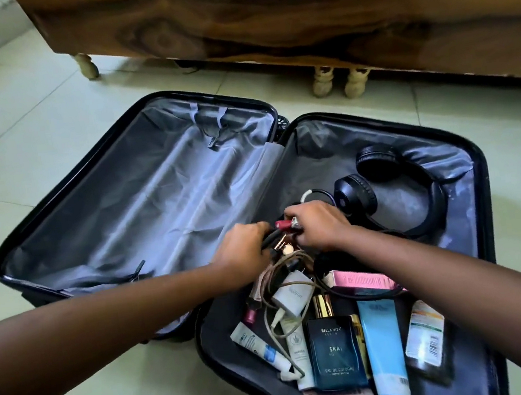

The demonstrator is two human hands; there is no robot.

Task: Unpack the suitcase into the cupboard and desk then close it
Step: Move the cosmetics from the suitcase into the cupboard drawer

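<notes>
Left hand [245, 245]: fingers curled around a bundle of slim dark sticks and small cosmetics [277, 238], gripped near the centre hinge of the suitcase [479, 170]. Right hand [316, 223]: curled over the same cluster, pinching a red-tipped lipstick [283, 224] at the fingertips. Both hands close together, nearly touching, above the right half of the case.

Just below the hands: tangled beige cable [274, 294] with white charger [292, 295]. Nearer the body: pink box [361, 280], dark blue cologne box [335, 352], gold-capped bottle [322, 304], light blue tube [384, 346], white tubes [261, 348], small labelled pack [425, 334]. Beyond the right hand: black headphones [383, 189] against the far wall of the same half. Left half: grey lining only, nothing visible inside.

Suitcase lying open flat on the tiled floor [14, 129], beside a wooden furniture base [263, 16] on turned legs. Cupboard and desk not in view.

Step judged: gathering small cosmetics into a handful for removal; unpacking partly done, right half well stocked. Next move calls for a firm grip on the loose sticks, lifting clear of the cable loops to avoid snagging, then carrying to storage. Risk: slim items slipping from the bundle.
</notes>
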